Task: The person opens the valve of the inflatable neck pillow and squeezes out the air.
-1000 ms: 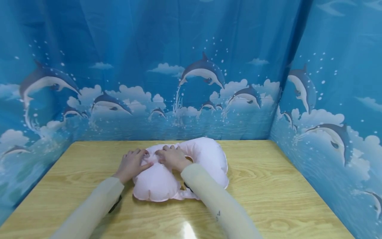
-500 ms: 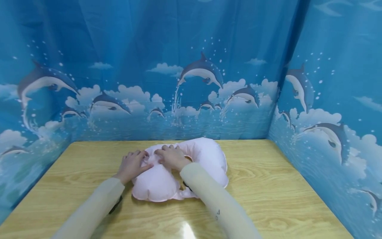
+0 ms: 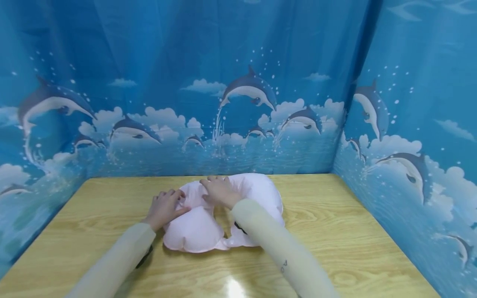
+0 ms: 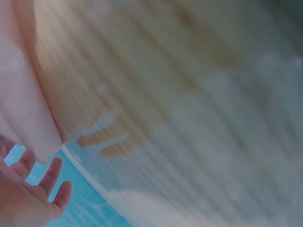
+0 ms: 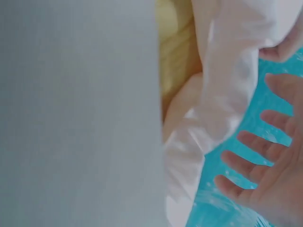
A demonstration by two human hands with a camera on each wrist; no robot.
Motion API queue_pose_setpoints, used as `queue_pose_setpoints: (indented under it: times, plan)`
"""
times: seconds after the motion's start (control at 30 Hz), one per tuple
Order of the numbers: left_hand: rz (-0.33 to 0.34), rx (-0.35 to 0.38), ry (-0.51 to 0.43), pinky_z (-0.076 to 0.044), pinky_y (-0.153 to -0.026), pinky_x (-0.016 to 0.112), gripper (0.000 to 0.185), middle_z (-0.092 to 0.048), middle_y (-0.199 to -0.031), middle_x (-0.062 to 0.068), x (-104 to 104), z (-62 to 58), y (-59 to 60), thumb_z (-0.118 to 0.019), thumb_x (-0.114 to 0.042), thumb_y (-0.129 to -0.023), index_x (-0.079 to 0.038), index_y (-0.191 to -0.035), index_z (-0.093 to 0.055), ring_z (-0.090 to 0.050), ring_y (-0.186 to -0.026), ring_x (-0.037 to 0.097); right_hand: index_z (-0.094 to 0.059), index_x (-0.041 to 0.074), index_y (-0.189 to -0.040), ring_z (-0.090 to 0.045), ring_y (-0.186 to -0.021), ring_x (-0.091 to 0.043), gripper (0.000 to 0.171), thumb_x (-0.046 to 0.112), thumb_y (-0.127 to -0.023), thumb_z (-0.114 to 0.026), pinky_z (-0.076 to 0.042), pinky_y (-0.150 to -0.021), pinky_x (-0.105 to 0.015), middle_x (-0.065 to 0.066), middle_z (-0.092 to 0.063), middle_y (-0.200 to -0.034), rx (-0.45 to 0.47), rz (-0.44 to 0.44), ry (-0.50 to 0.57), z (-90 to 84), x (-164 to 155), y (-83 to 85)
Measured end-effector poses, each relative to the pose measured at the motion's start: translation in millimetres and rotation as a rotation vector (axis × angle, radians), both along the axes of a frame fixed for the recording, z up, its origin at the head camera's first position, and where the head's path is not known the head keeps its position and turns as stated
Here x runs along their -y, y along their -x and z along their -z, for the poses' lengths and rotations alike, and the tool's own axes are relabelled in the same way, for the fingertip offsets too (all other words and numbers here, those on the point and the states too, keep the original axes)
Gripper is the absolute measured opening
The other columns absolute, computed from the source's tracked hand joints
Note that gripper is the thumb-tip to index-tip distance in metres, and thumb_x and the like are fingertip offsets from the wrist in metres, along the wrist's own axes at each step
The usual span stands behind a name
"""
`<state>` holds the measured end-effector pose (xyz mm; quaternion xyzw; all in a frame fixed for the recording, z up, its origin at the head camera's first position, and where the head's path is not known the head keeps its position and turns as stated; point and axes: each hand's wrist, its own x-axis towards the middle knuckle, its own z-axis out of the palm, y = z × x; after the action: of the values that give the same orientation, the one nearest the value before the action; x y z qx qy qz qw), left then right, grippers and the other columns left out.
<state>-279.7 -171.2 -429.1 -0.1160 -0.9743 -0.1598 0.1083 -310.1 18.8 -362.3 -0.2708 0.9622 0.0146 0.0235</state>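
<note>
The bare left hand (image 3: 164, 208), in a pale cream sleeve (image 3: 115, 256), touches the 10 o'clock edge of a puffy, pale pink, smooth-skinned pillow (image 3: 195, 229) with a central opening; whether thumb and fingers pinch it, I cannot tell. The pillow lies toward 12 o'clock on a yellow wood-grain table (image 3: 335, 231). Rightward, at the pillow's 12 o'clock, the bare right hand (image 3: 220, 192) holds nothing, fingers spread wide.
</note>
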Motion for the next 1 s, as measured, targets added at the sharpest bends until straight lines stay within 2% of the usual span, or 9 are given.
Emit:
queue_pose_setpoints:
  times: [0.3,0.5,0.7,0.8,1.0]
  plan:
    - [-0.007,0.008,0.007,-0.034,-0.076,0.052,0.041,-0.057,-0.091,0.005,-1.1,1.0,-1.1,-0.068,-0.046,-0.077,-0.013,-0.099,-0.059,-0.050,-0.086,0.031,-0.036,0.022,-0.140,-0.036,-0.130,-0.031,0.054,0.041,-0.091,-0.050,-0.028,-0.104,-0.053,-0.006,-0.039,-0.142,0.029,0.013,0.030,-23.8,-28.2,-5.5]
    - [-0.011,0.024,0.010,-0.033,-0.077,0.052,0.042,-0.057,-0.092,0.006,-0.4,0.8,-0.8,-0.067,-0.047,-0.077,-0.013,-0.100,-0.058,-0.049,-0.089,0.031,-0.035,0.021,-0.140,-0.033,-0.131,-0.033,0.056,0.043,-0.091,-0.050,-0.025,-0.104,-0.056,-0.009,-0.035,-0.144,0.025,0.041,0.061,-28.6,-57.1,-7.2]
    - [-0.017,0.045,0.020,-0.033,-0.077,0.053,0.043,-0.057,-0.092,0.006,-0.1,0.4,-0.5,-0.066,-0.047,-0.077,-0.013,-0.101,-0.058,-0.049,-0.090,0.032,-0.040,0.021,-0.138,-0.031,-0.131,-0.039,0.060,0.046,-0.086,-0.055,-0.025,-0.102,-0.059,-0.011,-0.034,-0.145,-0.002,0.080,0.108,-18.8,-85.3,-8.5]
    - [-0.017,0.047,0.022,-0.033,-0.077,0.052,0.043,-0.057,-0.092,0.006,-0.3,0.4,-0.7,-0.066,-0.048,-0.078,-0.013,-0.101,-0.058,-0.050,-0.090,0.032,-0.043,0.020,-0.135,-0.030,-0.130,-0.042,0.060,0.049,-0.084,-0.057,-0.026,-0.100,-0.060,-0.013,-0.034,-0.144,-0.052,0.074,0.134,-10.7,-99.7,-11.7]
    - [-0.013,0.032,0.020,-0.034,-0.076,0.052,0.042,-0.056,-0.091,0.006,-0.2,0.3,-0.1,-0.066,-0.047,-0.078,-0.013,-0.100,-0.058,-0.050,-0.089,0.032,-0.039,0.020,-0.138,-0.025,-0.132,-0.044,0.066,0.055,-0.083,-0.053,-0.023,-0.100,-0.063,-0.015,-0.031,-0.145,-0.134,0.051,0.149,5.8,-122.6,-20.0]
